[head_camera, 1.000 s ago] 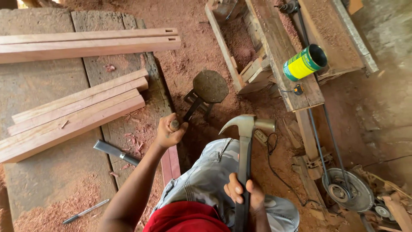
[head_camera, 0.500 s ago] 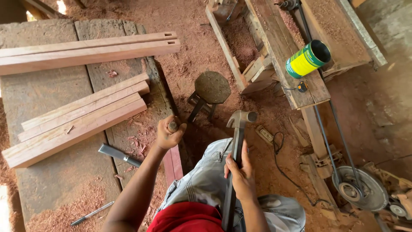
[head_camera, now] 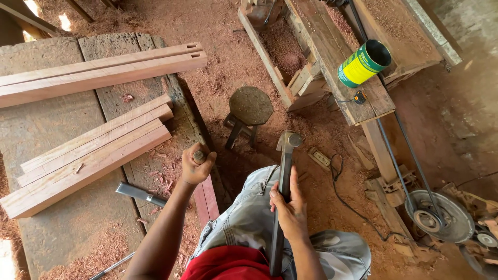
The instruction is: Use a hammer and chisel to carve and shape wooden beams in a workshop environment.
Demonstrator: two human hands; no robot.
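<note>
A: From the head view, how far along is this?

B: Early, I'd judge. The left hand [head_camera: 196, 166] is closed around a chisel handle [head_camera: 199, 155], upright on a reddish strip [head_camera: 206, 199] at the tabletop [head_camera: 62, 223] edge. The right hand [head_camera: 288, 207] is wrapped around a hammer [head_camera: 284, 171], head raised.

A: Any cut visible?

B: Can't tell; the hand hides it. Shavings [head_camera: 161, 179] lie near, and a second chisel [head_camera: 140, 193] rests beside the stacked timbers [head_camera: 88, 155].

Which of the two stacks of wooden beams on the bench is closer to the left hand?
The lower stack of beams, lying slanted just beside the left hand; the other pair of beams lies farther up the bench.
</note>
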